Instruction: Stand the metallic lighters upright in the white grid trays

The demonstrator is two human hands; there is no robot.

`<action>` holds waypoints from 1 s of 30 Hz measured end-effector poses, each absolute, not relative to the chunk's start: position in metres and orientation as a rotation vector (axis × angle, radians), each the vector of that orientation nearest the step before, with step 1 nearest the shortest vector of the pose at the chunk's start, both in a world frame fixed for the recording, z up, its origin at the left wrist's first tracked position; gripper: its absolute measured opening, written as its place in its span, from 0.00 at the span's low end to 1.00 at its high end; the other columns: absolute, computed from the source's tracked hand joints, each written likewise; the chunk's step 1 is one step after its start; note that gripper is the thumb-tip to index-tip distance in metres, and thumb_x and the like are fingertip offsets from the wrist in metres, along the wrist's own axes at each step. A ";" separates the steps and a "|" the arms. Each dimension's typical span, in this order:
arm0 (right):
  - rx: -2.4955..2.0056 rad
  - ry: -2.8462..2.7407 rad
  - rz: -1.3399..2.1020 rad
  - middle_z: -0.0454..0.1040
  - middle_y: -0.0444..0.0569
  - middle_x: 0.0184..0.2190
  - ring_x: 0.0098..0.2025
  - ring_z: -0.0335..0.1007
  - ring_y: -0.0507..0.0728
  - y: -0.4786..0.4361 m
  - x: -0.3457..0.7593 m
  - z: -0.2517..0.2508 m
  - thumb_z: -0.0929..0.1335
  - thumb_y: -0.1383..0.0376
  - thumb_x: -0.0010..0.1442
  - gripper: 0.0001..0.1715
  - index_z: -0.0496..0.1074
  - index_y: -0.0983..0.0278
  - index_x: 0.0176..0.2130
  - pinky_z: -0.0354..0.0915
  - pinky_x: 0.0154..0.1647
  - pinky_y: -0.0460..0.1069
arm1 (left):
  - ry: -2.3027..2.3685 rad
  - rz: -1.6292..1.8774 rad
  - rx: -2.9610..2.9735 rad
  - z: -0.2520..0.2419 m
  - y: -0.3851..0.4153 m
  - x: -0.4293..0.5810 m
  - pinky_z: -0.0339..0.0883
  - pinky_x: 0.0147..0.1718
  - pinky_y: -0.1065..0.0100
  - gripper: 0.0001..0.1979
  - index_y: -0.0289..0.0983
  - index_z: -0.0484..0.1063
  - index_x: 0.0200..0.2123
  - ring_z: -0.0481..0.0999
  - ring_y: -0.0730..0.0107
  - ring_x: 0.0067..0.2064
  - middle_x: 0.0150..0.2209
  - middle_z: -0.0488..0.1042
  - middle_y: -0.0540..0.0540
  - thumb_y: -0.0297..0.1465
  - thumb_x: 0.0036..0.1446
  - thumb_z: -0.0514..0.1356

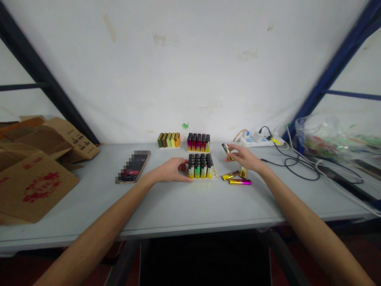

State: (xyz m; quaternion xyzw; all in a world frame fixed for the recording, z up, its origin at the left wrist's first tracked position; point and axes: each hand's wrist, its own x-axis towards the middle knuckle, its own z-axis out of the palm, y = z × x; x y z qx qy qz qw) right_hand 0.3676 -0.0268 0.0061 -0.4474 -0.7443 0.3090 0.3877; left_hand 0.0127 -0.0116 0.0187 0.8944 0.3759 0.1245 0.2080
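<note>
My left hand (169,170) rests on the grey table (178,202), its fingers curled against the left side of a white tray (214,174) packed with several upright lighters (201,165). My right hand (245,158) is raised just right of that tray and pinches one gold lighter (226,149) at the fingertips. Below that hand lie loose lighters on the table: a gold one (230,174), a pink-and-gold one (239,181) and a small gold one (243,172).
Two more trays stand at the back: green-to-orange lighters (169,140) and pink-red ones (198,142). A phone (133,167) lies to the left, cardboard boxes (35,167) further left. A power strip (257,139) with cables and a plastic bag (333,137) are at the right.
</note>
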 end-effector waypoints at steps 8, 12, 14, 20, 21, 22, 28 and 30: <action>-1.143 -1.896 0.779 0.65 0.39 0.26 0.27 0.64 0.51 -0.035 0.354 0.015 0.63 0.45 0.69 0.22 0.61 0.61 0.41 0.65 0.30 0.48 | 0.927 0.232 2.381 0.022 0.005 -0.011 0.69 0.42 0.64 0.30 0.37 0.75 0.47 0.77 0.57 0.44 0.45 0.79 0.43 0.51 0.47 0.70; -1.246 -1.896 0.665 0.65 0.40 0.27 0.27 0.62 0.52 -0.036 0.347 0.014 0.61 0.42 0.68 0.25 0.63 0.61 0.39 0.61 0.30 0.48 | 0.949 0.214 2.379 0.021 0.005 -0.012 0.69 0.46 0.61 0.32 0.36 0.73 0.51 0.77 0.54 0.48 0.50 0.79 0.40 0.50 0.48 0.69; -1.324 -1.912 0.531 0.62 0.40 0.24 0.26 0.59 0.52 -0.036 0.342 0.014 0.60 0.41 0.68 0.28 0.63 0.61 0.33 0.57 0.29 0.48 | 1.005 0.237 2.397 0.019 0.002 -0.008 0.70 0.48 0.60 0.35 0.35 0.73 0.51 0.77 0.52 0.48 0.50 0.78 0.39 0.51 0.45 0.71; -1.400 -1.843 0.348 0.50 0.40 0.19 0.24 0.49 0.50 -0.040 0.322 0.010 0.60 0.39 0.66 0.35 0.51 0.60 0.22 0.46 0.26 0.48 | 1.081 0.420 2.355 0.013 -0.007 0.005 0.70 0.44 0.59 0.40 0.36 0.73 0.49 0.77 0.50 0.45 0.42 0.80 0.43 0.55 0.38 0.73; -1.406 -1.838 0.343 0.50 0.40 0.19 0.23 0.48 0.50 -0.040 0.320 0.010 0.60 0.40 0.65 0.35 0.51 0.60 0.21 0.46 0.25 0.48 | 1.083 0.434 2.347 0.012 -0.007 0.007 0.70 0.44 0.59 0.40 0.36 0.73 0.49 0.77 0.50 0.45 0.41 0.80 0.43 0.55 0.39 0.73; -1.418 -1.828 0.338 0.50 0.40 0.18 0.23 0.47 0.50 -0.040 0.318 0.009 0.61 0.41 0.64 0.34 0.50 0.60 0.21 0.45 0.25 0.49 | 1.084 0.441 2.340 0.012 -0.007 0.007 0.70 0.44 0.59 0.39 0.36 0.73 0.49 0.77 0.51 0.45 0.42 0.79 0.43 0.55 0.40 0.72; -1.457 -1.754 0.349 0.52 0.40 0.17 0.21 0.48 0.50 -0.037 0.318 0.007 0.62 0.46 0.61 0.28 0.51 0.59 0.19 0.46 0.24 0.49 | 1.128 0.467 2.343 0.007 0.003 0.005 0.70 0.45 0.58 0.38 0.34 0.70 0.51 0.77 0.51 0.47 0.49 0.77 0.38 0.53 0.44 0.71; -1.456 -1.748 0.341 0.52 0.40 0.17 0.22 0.50 0.50 -0.037 0.320 0.009 0.61 0.46 0.62 0.29 0.52 0.59 0.20 0.47 0.25 0.49 | 1.136 0.460 2.343 0.006 0.005 0.004 0.71 0.45 0.59 0.38 0.35 0.70 0.51 0.76 0.50 0.48 0.50 0.76 0.38 0.54 0.45 0.71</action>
